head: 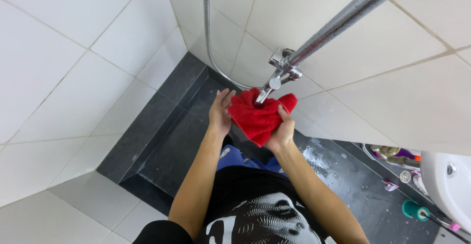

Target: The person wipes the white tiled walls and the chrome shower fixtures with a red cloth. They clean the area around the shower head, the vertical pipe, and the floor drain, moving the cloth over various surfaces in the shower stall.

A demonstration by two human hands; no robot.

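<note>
Head view, red cloth (257,119) under tap (275,81), hose (208,42) beside

You're holding both forearms stretched forward and converging. Your left hand (219,112) is staying flat, palm turned inward, fingers (223,96) extended and splayed. Your right hand (283,128) is curling its fingers in a closed grip, wrist bent slightly back.

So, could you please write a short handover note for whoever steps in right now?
Left hand: open, palm against the left side of the red cloth.
Right hand: gripping the cloth from the right and below.
The cloth is bunched right under the chrome tap on the tiled wall.
Done: cloth is at the spout. Whether water is running or the cloth is wet cannot be told.
</note>
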